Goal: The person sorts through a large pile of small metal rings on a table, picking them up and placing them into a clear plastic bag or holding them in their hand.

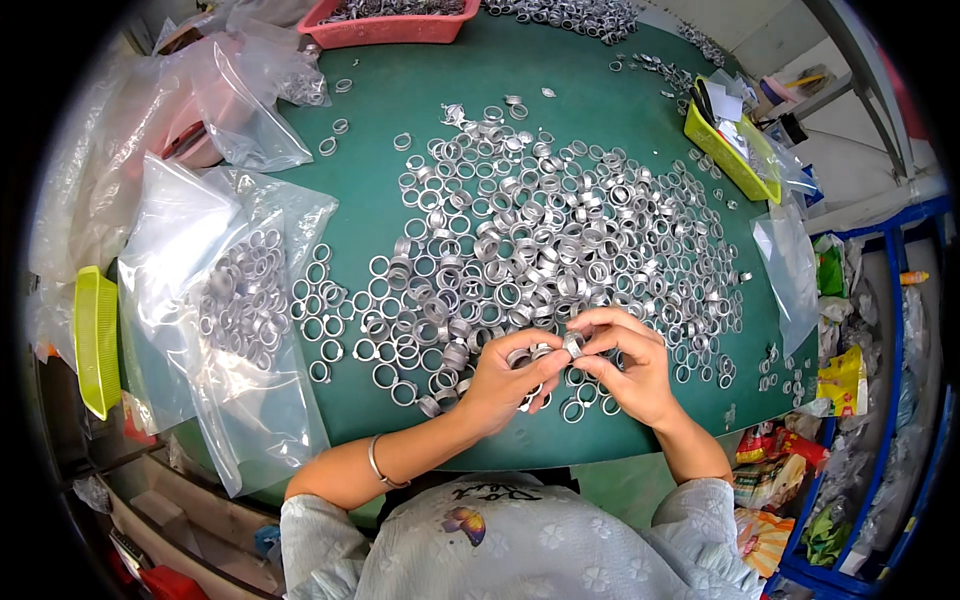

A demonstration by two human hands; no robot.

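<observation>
My left hand (500, 382) is closed, with a silver metal ring (518, 358) tucked in its curled fingers. Between the two hands, another metal ring (574, 345) is pinched by my right hand (632, 368), and my left fingertips reach close to it. Both hands hover over the near edge of a wide heap of loose metal rings (540, 240) spread on the green tabletop (370, 150). Some rings in the heap have small lugs. What lies deeper in my left palm is hidden.
Left of the heap, clear plastic bags (250, 420) lie with a pile of rings (245, 300) on them. A yellow-green basket (97, 340) stands beyond. Pink tray (390, 28) and more rings sit at the back; a green bin (730, 155) holds tools at right, near blue shelving (890, 300).
</observation>
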